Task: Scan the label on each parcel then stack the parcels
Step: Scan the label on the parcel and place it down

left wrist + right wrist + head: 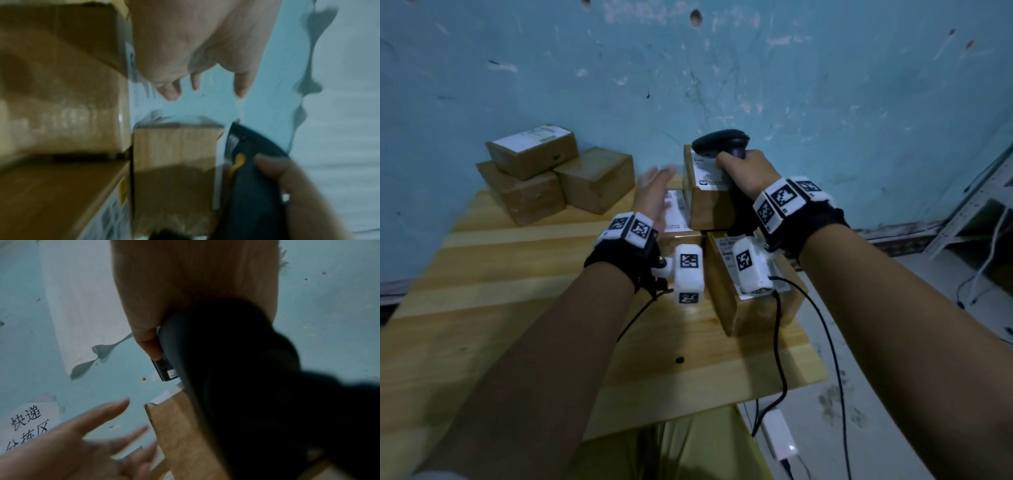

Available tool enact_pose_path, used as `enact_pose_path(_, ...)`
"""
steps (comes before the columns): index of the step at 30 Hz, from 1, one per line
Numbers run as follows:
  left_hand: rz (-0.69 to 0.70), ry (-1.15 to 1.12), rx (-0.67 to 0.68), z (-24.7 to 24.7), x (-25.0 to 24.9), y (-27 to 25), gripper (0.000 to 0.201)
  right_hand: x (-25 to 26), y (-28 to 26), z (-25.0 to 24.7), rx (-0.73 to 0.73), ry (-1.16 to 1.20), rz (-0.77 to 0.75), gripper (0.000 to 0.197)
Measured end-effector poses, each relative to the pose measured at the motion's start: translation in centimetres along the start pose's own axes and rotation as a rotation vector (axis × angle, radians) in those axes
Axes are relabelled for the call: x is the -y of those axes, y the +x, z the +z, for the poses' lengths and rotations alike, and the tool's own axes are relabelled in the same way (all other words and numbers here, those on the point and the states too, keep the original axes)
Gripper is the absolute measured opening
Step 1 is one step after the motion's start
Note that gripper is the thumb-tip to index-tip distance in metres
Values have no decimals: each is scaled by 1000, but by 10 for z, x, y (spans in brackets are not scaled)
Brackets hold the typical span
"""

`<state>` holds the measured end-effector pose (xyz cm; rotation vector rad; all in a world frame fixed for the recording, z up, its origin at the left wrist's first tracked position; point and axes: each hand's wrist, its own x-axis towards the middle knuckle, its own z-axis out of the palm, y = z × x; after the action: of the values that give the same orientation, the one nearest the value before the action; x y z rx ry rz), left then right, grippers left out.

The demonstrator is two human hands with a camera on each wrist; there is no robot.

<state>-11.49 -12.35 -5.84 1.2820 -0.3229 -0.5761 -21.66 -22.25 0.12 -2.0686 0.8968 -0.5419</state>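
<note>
On the wooden table (pixel 493 281) stand brown cardboard parcels with white labels. A pile of three sits at the back left, its top parcel (pixel 530 150) label up. At the right, an upper parcel (pixel 705 202) rests on lower ones, and a near parcel (pixel 753 301) lies below my right wrist. My right hand (pixel 743 171) grips a black handheld scanner (pixel 722 142) over the upper parcel's label. My left hand (pixel 655 188) is open with fingers straight, just left of that parcel, blurred. In the right wrist view, the scanner (pixel 216 353) fills the middle, beside the parcel (pixel 180 434).
The blue wall stands close behind the table. The table's right edge is just past the near parcel. On the floor at the right lie a white power adapter (pixel 779 435) and black cables. A metal shelf frame (pixel 976 212) stands at far right.
</note>
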Motion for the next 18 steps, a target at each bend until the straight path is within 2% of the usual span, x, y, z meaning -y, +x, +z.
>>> enact_pose_path(1, 103, 87, -11, -12, 2, 5, 69, -1, 0, 0, 1, -16, -3, 23)
enact_pose_path(2, 180, 240, 45, -22, 4, 8, 74, -2, 0, -1, 0, -26, -12, 23)
enact_pose_path(3, 211, 485, 135, -29, 6, 7, 78, -3, 0, -1, 0, -30, -19, 23)
enact_pose_path(5, 184, 956, 236, -39, 18, 3, 75, -4, 1, -3, 2, -44, -34, 22)
enact_pose_path(6, 158, 1028, 246, -42, 25, 3, 72, -4, 2, -3, 5, -54, -40, 22)
enact_pose_path(10, 163, 920, 255, -46, 35, 4, 65, -4, 3, -5, 18, -78, -49, 25)
enact_pose_path(13, 181, 1002, 289, -45, 26, 8, 63, -4, 2, -4, 14, -111, -62, 36)
enact_pose_path(18, 180, 1015, 296, -46, 26, 8, 64, -5, 2, -6, 2, -104, -59, 38)
